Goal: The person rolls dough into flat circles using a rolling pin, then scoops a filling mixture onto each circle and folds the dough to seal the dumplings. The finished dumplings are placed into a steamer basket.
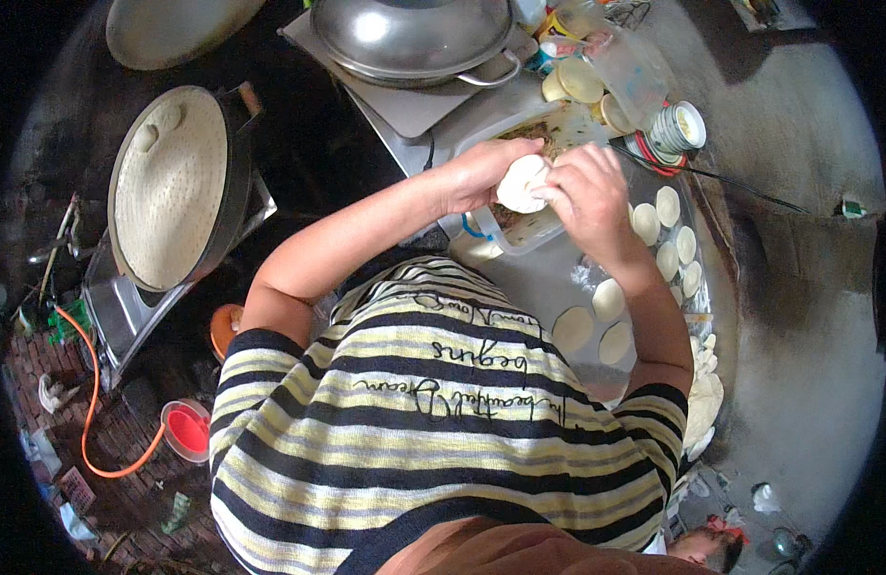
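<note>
A round of pale dough (522, 185), gathered into folds along one side, rests in my left hand (480, 172). The fingers of my right hand (592, 194) pinch its edge from the other side. Both hands are over a clear plastic tub (527, 243) that holds a brownish chopped filling (532, 135). Flat dough rounds (573, 328) lie on the metal worktop to the right, beneath and beyond my right forearm. A larger lump of dough (704, 406) sits farther down, partly hidden by my right sleeve.
A lidded metal wok (414, 36) stands on a board above the tub. At left is a large perforated steamer tray (171, 194) with two buns (147, 138). Jars and a can (676, 128) crowd the back right, with a black cable (745, 188). Part of a person's head (705, 550) shows at lower right.
</note>
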A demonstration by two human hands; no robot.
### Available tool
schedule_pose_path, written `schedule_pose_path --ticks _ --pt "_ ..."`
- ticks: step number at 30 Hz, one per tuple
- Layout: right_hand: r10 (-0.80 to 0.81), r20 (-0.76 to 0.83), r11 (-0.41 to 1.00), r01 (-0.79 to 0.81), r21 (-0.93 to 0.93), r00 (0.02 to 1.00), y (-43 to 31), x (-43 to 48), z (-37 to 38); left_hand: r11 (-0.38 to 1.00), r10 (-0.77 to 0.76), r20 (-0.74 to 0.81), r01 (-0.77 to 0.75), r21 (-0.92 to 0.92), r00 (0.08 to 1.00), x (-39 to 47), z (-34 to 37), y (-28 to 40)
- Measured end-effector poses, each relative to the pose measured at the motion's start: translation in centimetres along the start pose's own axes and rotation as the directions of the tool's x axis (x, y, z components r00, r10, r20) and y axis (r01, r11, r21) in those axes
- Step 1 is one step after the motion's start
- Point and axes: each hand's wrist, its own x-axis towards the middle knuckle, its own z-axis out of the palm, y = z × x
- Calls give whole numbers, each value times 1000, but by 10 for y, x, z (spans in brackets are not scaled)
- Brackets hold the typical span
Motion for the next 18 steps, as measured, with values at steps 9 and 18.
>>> schedule_pose_path --ticks 9,18 --pt "35 -81 991 -24 131 996 -18 51 63 918 210 -173 -255 -303 962 -51 -50 -4" --pt "85 639 411 -611 677 765 -35 166 192 575 498 -349 -603 -552 794 -111 -159 1"
